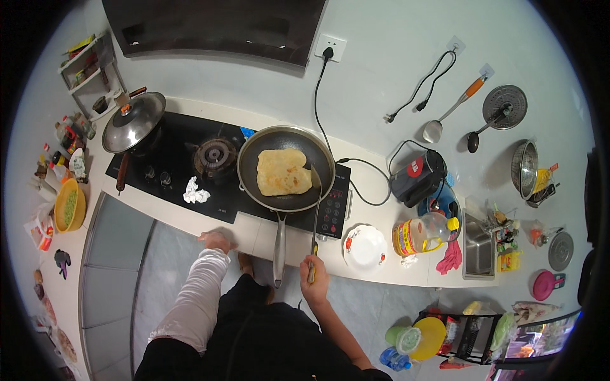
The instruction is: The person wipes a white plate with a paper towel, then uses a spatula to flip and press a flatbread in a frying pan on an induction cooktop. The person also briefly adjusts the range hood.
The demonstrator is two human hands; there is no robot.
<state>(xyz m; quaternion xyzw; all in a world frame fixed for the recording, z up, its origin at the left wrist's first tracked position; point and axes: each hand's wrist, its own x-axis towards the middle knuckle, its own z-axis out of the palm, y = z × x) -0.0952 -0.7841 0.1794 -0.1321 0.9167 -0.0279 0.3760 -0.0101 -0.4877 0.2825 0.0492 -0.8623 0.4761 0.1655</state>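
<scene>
My right hand (pixel 314 281) grips the handle of a metal spatula (pixel 317 219), whose blade rests inside the frying pan (pixel 248 176) against its right side. A folded, lightly browned flatbread (pixel 281 174) lies in the pan, its right edge beside the blade. The pan stands over the induction cooker (pixel 339 205), its steel handle (pixel 280 252) pointing towards me. My left hand (pixel 217 241) rests on the counter's front edge, left of the pan handle, with nothing seen in it. Crumpled white paper (pixel 195 191) lies on the black gas hob (pixel 186 143).
A white flowered plate (pixel 365 247) and an oil bottle (pixel 421 234) stand at the right, before the sink (pixel 478 247). An electric kettle (pixel 419 178) is behind them. A lidded wok (pixel 136 124) and a yellow basket (pixel 70 205) are at the left.
</scene>
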